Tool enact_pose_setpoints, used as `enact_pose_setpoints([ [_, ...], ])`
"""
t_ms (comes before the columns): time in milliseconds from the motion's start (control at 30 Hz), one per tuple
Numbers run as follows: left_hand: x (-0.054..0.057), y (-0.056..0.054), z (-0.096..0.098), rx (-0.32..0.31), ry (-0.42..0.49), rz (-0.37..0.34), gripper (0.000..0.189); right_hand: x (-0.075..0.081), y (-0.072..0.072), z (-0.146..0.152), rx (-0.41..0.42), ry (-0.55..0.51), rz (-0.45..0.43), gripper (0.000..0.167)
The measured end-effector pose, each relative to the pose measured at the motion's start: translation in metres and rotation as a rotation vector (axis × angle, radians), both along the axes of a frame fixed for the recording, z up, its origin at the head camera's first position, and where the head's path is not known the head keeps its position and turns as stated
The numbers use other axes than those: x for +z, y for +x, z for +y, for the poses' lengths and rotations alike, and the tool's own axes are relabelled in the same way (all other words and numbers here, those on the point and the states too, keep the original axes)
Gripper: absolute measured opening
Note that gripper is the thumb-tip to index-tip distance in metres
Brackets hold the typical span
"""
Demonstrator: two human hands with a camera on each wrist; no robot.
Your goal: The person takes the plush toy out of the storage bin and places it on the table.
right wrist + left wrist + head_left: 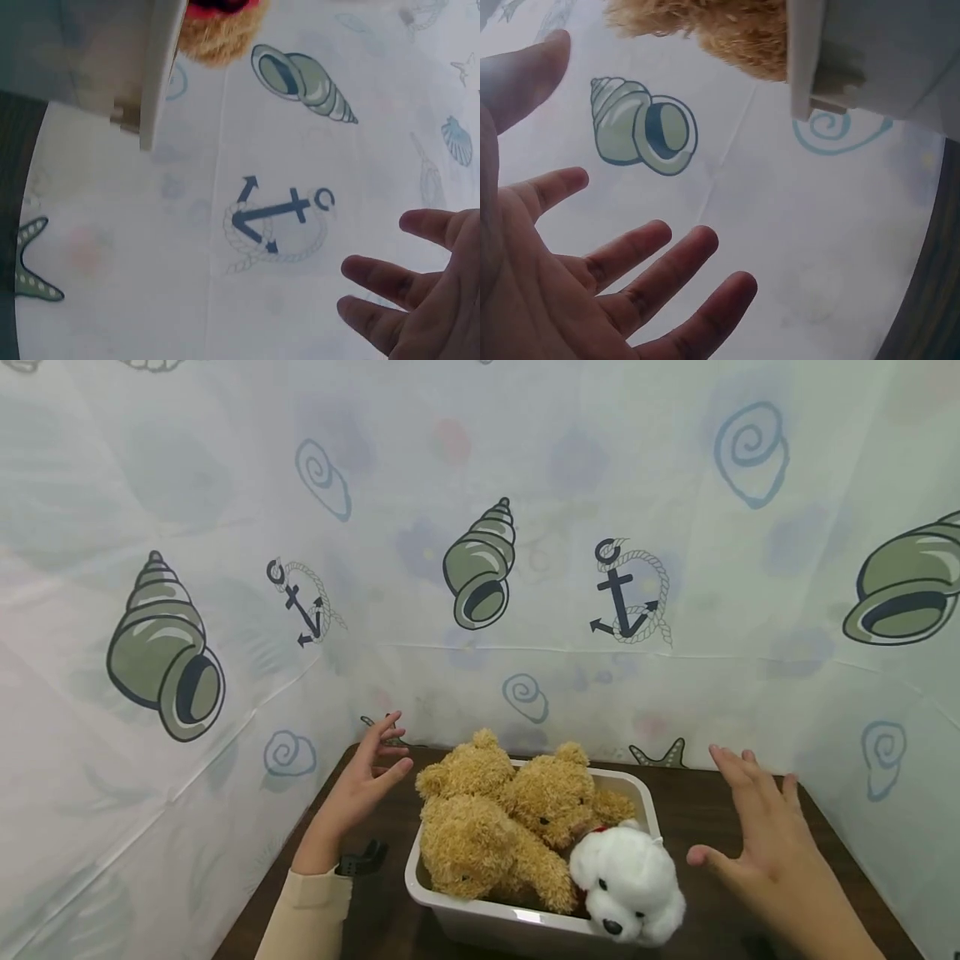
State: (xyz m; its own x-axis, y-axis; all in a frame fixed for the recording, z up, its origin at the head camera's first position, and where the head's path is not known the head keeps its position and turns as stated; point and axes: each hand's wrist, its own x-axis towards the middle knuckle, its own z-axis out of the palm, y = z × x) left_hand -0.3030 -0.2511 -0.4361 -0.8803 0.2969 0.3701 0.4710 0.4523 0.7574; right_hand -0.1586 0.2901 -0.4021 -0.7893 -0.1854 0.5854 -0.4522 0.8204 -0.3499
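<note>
Several plush toys fill a white plastic bin (517, 917) in the head view. Curly golden-brown teddy bears (468, 843) lie heaped in it, and a white plush dog (630, 885) leans over the front right corner. My left hand (367, 781) hovers left of the bin with fingers spread, touching nothing. To the right of the bin my right hand (772, 827) is held up, fingers apart and holding nothing. In the left wrist view the open left palm (562, 277) is below brown fur and the bin's rim. Part of the right hand (427, 292) shows in the right wrist view, away from the bin.
The bin stands on a dark brown wooden table (697, 802). White fabric printed with shells and anchors (555, 610) hangs close around the table's back and sides. A black strap-like item (363, 858) is by the left wrist.
</note>
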Motion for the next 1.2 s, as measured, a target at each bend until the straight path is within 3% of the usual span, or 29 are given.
enact_pose_setpoints([
  [233,-0.012,-0.001,0.005,-0.056,0.032,-0.091,0.082,-0.016,0.020,-0.016,0.074,-0.102,-0.105,0.117],
  [500,-0.024,-0.011,0.007,-0.071,0.040,-0.150,0.083,-0.034,0.026,-0.028,0.155,-0.119,-0.089,0.116],
  [733,-0.032,-0.016,0.004,-0.134,0.064,-0.180,0.082,-0.049,0.030,-0.038,0.197,-0.141,-0.098,0.108],
  [1000,-0.047,-0.031,0.009,-0.250,0.107,-0.242,0.080,-0.058,0.036,-0.061,0.151,-0.114,-0.125,0.136],
  [1200,-0.061,-0.035,0.014,-0.375,0.179,-0.342,0.077,-0.066,0.038,-0.076,0.087,-0.133,-0.040,0.150],
])
